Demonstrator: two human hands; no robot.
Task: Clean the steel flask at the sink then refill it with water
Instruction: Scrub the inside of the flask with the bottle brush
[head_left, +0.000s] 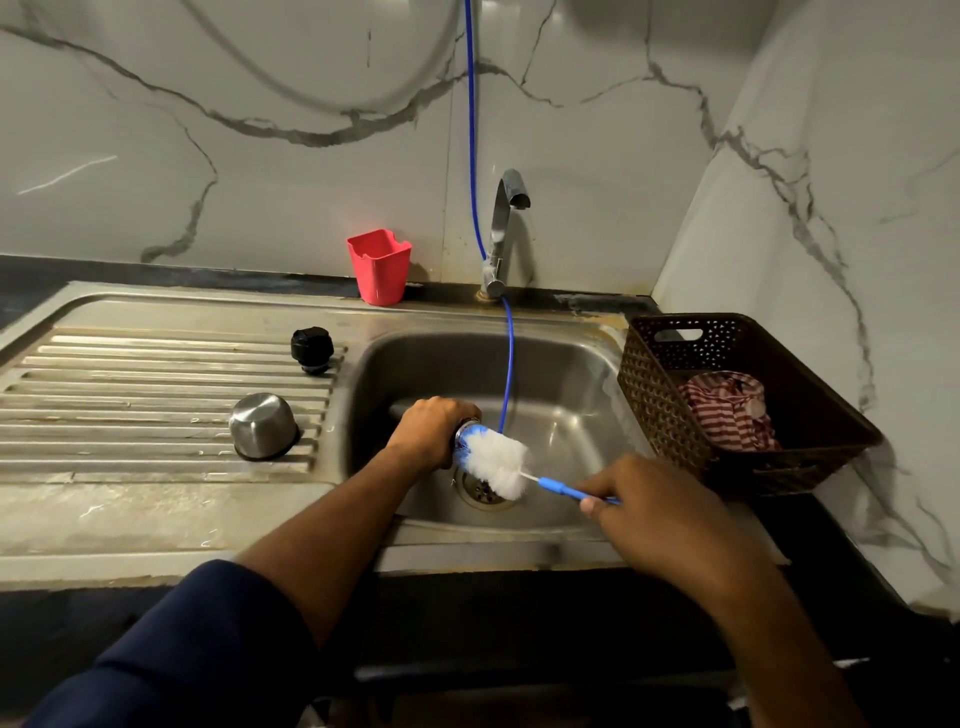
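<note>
Right hand pinches brush handle, bristles at flask mouth; left hand grasps flask, axis pointing right toward brush.

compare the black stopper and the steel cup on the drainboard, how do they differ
The black stopper is matte, dark and smaller, near the drainboard's back; the steel cup is shiny, larger, upside down and nearer the front. Both stand apart on the ribbed drainboard, untouched by either hand.

- No text, label, brand, number or sign can be read anywhere in the view (the surfaces that show are plain or patterned only).
</note>
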